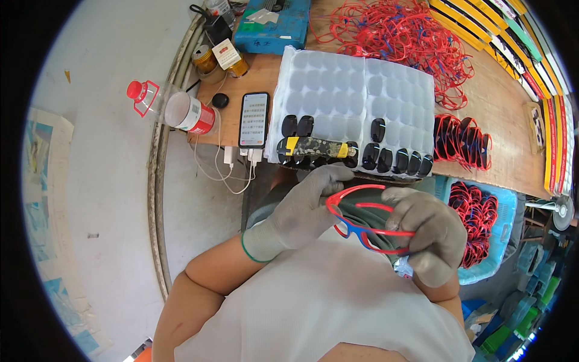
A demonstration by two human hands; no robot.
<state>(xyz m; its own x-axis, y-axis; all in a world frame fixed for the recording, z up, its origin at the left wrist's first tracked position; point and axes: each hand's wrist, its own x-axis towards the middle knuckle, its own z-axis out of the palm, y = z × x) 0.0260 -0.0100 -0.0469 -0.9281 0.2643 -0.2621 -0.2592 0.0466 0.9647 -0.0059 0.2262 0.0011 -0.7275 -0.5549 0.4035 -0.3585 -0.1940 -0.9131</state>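
Both my hands wear grey gloves and hold one red and blue glasses frame (360, 230) above my lap. My left hand (304, 208) pinches its left end, with the fingertips partly hidden. On the other side, my right hand (429, 232) has its fingers curled round the red part of the frame. Just beyond them lies a white moulded tray (338, 90) with round pockets. Dark lenses (378, 130) sit in its nearer rows. A camouflage-patterned tool handle with yellow bands (316, 148) rests across the lenses at the tray's near left.
A heap of red and blue frames (398, 42) covers the table's back; frames with dark lenses (461, 142) stand at right. Below is a light blue basket (503, 235) of glasses. Left of the tray are a phone (254, 120), white cables, a cut-open bottle (190, 113) and a blue box (274, 27).
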